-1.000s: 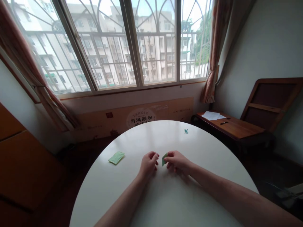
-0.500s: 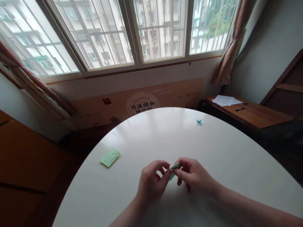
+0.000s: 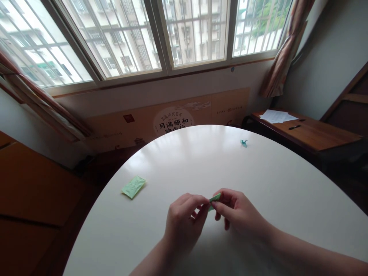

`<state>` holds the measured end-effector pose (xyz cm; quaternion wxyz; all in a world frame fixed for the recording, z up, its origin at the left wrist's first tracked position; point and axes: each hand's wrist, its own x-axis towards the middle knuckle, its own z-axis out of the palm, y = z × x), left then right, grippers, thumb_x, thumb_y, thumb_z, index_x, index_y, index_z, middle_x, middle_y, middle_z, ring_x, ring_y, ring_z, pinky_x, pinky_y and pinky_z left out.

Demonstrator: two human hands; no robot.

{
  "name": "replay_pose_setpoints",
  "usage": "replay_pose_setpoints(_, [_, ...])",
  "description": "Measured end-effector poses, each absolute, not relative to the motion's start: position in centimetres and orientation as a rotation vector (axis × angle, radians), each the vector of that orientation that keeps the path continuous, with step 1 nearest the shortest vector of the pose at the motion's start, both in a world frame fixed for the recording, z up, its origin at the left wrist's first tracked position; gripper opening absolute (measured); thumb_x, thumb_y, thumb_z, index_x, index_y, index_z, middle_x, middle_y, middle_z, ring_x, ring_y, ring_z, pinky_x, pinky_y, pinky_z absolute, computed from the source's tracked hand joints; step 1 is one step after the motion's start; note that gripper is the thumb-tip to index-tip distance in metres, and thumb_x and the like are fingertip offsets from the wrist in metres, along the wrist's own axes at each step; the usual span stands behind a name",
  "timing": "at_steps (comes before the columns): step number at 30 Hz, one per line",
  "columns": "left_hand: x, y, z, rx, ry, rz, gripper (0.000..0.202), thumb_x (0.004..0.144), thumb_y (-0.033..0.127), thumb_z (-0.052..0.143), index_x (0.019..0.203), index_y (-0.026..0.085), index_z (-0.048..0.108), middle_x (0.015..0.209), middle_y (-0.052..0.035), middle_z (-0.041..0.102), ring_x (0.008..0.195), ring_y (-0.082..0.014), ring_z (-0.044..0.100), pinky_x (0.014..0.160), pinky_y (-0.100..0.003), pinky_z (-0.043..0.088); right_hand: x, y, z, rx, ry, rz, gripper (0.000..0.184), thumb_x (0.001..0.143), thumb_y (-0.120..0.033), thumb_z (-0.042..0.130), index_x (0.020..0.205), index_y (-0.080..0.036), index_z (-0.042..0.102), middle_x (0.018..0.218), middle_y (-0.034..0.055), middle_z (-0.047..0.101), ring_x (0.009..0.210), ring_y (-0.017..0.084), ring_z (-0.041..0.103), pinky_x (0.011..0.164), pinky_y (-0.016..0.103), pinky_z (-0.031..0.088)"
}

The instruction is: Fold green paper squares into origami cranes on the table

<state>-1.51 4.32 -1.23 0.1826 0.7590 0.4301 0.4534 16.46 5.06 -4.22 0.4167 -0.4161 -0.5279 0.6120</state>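
Observation:
A small folded piece of green paper (image 3: 215,197) is held just above the white round table (image 3: 189,165), between the fingertips of both hands. My left hand (image 3: 185,214) pinches its left end between thumb and forefinger. From the other side, my right hand (image 3: 234,209) grips it with thumb and forefinger, the remaining fingers curled below. The fingers cover much of the paper, so its full shape is hidden.
A flat light-green packet (image 3: 133,187) lies at the table's left. Toward the far right edge sits a small teal folded-paper figure (image 3: 243,143). Beyond, a wooden side table (image 3: 322,132) bears white papers (image 3: 277,116) and a dark pen (image 3: 294,127).
My left forefinger has come down onto the green paper, closing its pinch. The paper has turned slightly, and less of its lower part shows. The whole view has shifted a little.

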Motion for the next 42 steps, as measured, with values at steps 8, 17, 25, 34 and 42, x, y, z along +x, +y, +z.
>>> replay_pose_setpoints(8, [-1.3, 4.2, -1.2, 2.166, 1.142, 1.357, 0.017, 0.084, 0.008, 0.066, 0.094, 0.02, 0.073, 0.08, -0.0047, 0.073, 0.062, -0.0126, 0.067, 0.047, -0.016, 0.054, 16.3, 4.8, -3.5, -0.968, -1.279, 1.53, 0.026, 0.085, -0.042, 0.07, 0.087, -0.017, 0.067, 0.069, 0.001, 0.061, 0.068, 0.017, 0.065, 0.043, 0.018, 0.05])
replay_pose_setpoints(17, [-1.8, 4.3, -0.6, 2.368, 0.96, 1.432, 0.024, 0.086, 0.002, 0.065, 0.099, 0.021, 0.072, 0.088, -0.0055, 0.075, 0.073, -0.0143, 0.068, 0.062, -0.023, 0.057, 15.7, 3.8, -3.0, -0.909, -1.17, 1.579, 0.023, 0.087, -0.039, 0.071, 0.085, -0.017, 0.065, 0.071, 0.0, 0.058, 0.069, 0.016, 0.063, 0.044, 0.019, 0.05])
replay_pose_setpoints(25, [-1.3, 3.7, -0.8, 2.151, 1.015, 1.307, 0.022, 0.085, 0.004, 0.063, 0.091, 0.021, 0.075, 0.091, -0.0056, 0.073, 0.073, -0.0134, 0.07, 0.051, -0.015, 0.053, 16.0, 4.4, -3.6, -0.883, -1.214, 1.596, 0.017, 0.086, -0.033, 0.069, 0.084, -0.017, 0.064, 0.068, 0.0008, 0.06, 0.07, 0.017, 0.063, 0.047, 0.02, 0.051])
replay_pose_setpoints(34, [-1.3, 4.0, -0.8, 1.704, 1.117, 1.112, 0.011, 0.084, 0.019, 0.065, 0.084, 0.019, 0.076, 0.091, -0.0073, 0.074, 0.063, -0.0142, 0.066, 0.044, -0.018, 0.051, 16.7, 4.8, -3.8, -0.898, -1.312, 1.539, 0.015, 0.089, -0.03, 0.066, 0.085, -0.016, 0.067, 0.072, 0.0021, 0.064, 0.07, 0.016, 0.063, 0.047, 0.02, 0.052])
replay_pose_setpoints(42, [-1.0, 3.8, -0.4, 1.576, 1.296, 1.019, 0.019, 0.081, 0.033, 0.07, 0.079, 0.014, 0.073, 0.072, -0.0054, 0.069, 0.054, -0.0126, 0.058, 0.044, -0.021, 0.049, 16.7, 4.6, -3.3, -0.96, -1.387, 1.519, 0.018, 0.088, -0.033, 0.068, 0.088, -0.015, 0.068, 0.073, 0.0009, 0.062, 0.065, 0.013, 0.059, 0.047, 0.019, 0.052])
